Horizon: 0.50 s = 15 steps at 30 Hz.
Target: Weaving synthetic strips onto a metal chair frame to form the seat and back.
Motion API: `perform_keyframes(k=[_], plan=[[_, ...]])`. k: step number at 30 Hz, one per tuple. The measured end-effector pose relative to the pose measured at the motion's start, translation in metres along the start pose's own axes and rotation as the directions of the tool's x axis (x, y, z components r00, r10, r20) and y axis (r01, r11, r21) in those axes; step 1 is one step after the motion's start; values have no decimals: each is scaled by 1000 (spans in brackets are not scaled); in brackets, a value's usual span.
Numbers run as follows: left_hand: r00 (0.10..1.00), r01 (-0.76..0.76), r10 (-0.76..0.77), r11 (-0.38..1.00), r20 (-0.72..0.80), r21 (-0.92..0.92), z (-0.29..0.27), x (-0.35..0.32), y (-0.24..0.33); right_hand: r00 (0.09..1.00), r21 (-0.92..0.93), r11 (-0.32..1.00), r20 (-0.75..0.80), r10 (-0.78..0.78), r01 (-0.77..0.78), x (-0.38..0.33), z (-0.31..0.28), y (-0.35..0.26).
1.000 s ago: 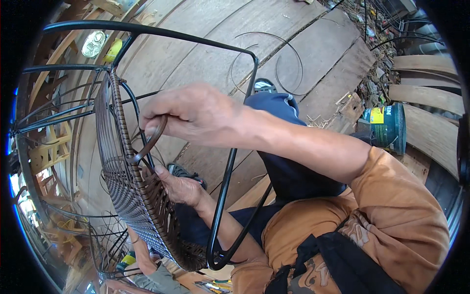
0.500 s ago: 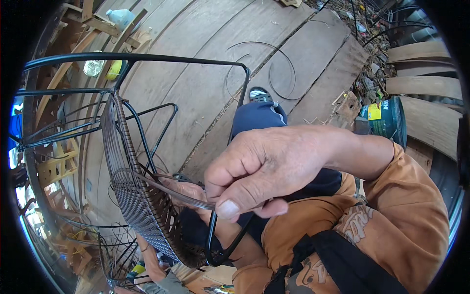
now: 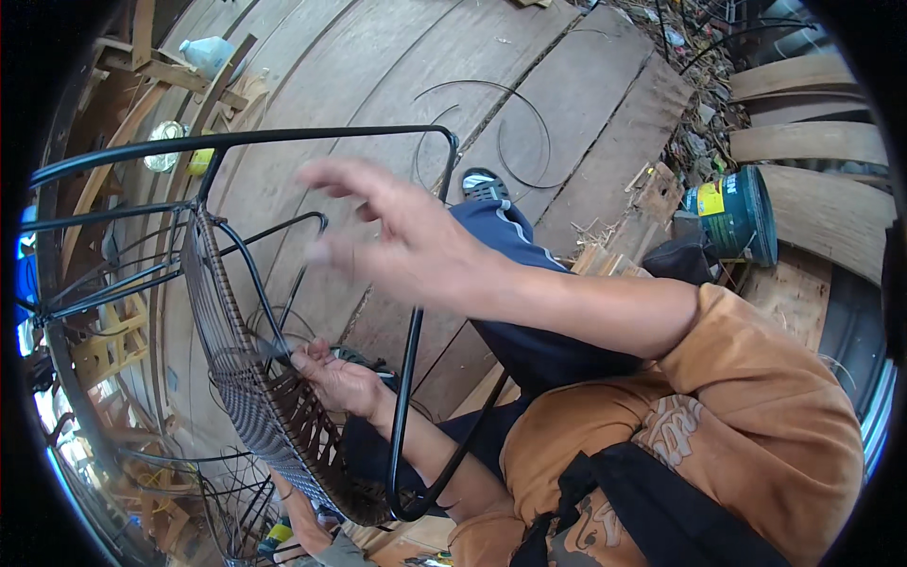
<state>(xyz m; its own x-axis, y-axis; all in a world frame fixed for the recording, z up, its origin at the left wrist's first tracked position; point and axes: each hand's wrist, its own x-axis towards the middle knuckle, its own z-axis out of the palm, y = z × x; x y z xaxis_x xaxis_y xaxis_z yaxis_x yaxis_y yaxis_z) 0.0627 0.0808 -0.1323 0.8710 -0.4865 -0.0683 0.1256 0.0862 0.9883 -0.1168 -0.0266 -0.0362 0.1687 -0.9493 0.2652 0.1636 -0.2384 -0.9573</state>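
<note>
A black metal chair frame (image 3: pixel 312 135) stands tilted before me, with a brown woven panel (image 3: pixel 269 416) of flat strands on it. Bare upright strands (image 3: pixel 196 274) span the panel's upper part, above the dense weave. My left hand (image 3: pixel 342 383) is at the panel's inner edge, its fingers pinched on a brown strand beside the weave. Above it my right hand (image 3: pixel 406 241) hangs in the air, blurred by motion, fingers apart and holding nothing. It is in front of the frame's upper bar.
Loose strand loops (image 3: pixel 524 137) lie on the plank floor near my shoe (image 3: pixel 484 184). A dark green bucket (image 3: pixel 746 217) stands at the right beside curved wooden boards (image 3: pixel 803 142). Wood pieces and a plastic jug (image 3: pixel 208 57) are at the far left. Another person's arm (image 3: pixel 300 515) shows at bottom left.
My right hand has let go of the brown strand, opened, and moved up and to the left. My left hand, partly hidden before, now shows at the panel's edge.
</note>
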Motion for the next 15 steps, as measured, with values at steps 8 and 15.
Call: perform_keyframes(k=[8,15], plan=[[797,-581,544,570,263,581,-40,17,-16,755,-15,914,558,344,-406,-18,84,60],[700,-522,433,-230,567,821,-88,52,-64,596,-415,910,728,338,-9,3,129,65]])
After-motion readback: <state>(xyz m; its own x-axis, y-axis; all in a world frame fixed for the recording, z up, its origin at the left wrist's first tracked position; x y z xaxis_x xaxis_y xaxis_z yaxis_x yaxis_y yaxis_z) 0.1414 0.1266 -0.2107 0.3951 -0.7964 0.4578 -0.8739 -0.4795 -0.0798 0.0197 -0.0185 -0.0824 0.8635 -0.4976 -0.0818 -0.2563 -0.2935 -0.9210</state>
